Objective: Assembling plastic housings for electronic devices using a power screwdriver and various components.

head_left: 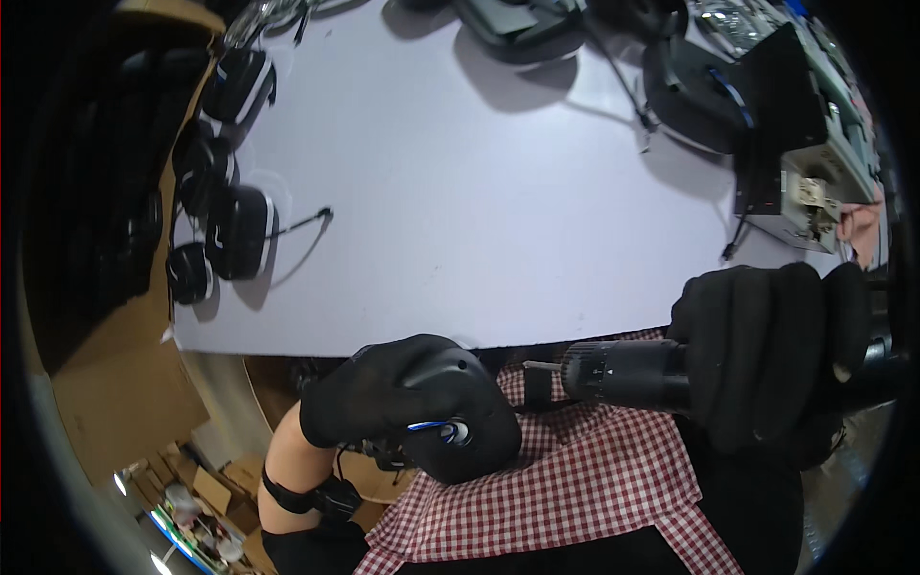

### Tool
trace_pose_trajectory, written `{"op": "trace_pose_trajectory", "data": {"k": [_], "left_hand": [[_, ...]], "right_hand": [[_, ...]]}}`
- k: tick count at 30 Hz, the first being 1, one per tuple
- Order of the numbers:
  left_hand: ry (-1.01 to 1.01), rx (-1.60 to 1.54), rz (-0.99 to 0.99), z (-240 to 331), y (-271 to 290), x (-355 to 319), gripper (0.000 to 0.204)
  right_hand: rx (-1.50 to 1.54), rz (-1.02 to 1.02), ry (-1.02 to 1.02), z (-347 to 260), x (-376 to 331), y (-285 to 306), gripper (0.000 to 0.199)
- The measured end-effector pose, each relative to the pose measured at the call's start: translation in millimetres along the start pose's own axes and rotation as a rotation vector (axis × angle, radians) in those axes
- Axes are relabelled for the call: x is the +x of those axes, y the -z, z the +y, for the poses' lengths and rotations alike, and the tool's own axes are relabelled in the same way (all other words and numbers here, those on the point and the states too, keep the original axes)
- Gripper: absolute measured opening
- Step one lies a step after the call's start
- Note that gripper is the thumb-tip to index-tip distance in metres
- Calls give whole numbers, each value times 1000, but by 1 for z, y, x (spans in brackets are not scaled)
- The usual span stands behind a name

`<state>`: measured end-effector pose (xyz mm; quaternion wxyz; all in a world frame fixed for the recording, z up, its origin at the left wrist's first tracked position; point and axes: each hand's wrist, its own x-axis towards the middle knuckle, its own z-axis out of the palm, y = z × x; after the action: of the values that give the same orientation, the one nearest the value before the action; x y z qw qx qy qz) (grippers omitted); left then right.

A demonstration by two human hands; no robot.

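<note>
My left hand (369, 395), in a black glove, grips a rounded black plastic housing (479, 407) just off the table's near edge, above my lap. The housing has a small hole near its top, and a round opening with a silvery middle beside a blue strip. My right hand (762, 355), also gloved in black, is wrapped round a black electric screwdriver (623, 374). The screwdriver lies level, its thin metal bit (542, 365) pointing left towards the housing, with a gap between them.
On the white table (412, 192), several black housings (241, 230) with cables line the left edge. More stand at the back, including one big housing (522, 29) and another (695, 96). A grey metal box (815, 196) is at the right. Cardboard (125, 402) lies left of the table.
</note>
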<state>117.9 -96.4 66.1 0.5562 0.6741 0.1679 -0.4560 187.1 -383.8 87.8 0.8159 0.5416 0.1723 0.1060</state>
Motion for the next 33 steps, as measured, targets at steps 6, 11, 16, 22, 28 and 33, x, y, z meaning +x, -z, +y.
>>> {"op": "trace_pose_trajectory", "data": {"k": [6, 11, 16, 22, 28, 33], "left_hand": [[-10, -72, -93, -45, -24, -5, 57], [-7, -163, -85, -71, -45, -6, 63], [3, -97, -86, -67, -55, -11, 63], [-26, -50, -87, -59, -62, -17, 58], [-144, 43, -78, -57, -67, -8, 52], [-361, -15, 49, -98, -72, -3, 47]], "right_hand": [[979, 546, 176, 4, 0, 13, 19], [2135, 911, 718, 11, 25, 22, 16], [4055, 737, 768, -17, 1, 42, 22], [3878, 1489, 1190, -42, 10, 42, 40], [3735, 1702, 1621, -40, 19, 44, 40], [3763, 1420, 1699, -26, 18, 65, 31]]}}
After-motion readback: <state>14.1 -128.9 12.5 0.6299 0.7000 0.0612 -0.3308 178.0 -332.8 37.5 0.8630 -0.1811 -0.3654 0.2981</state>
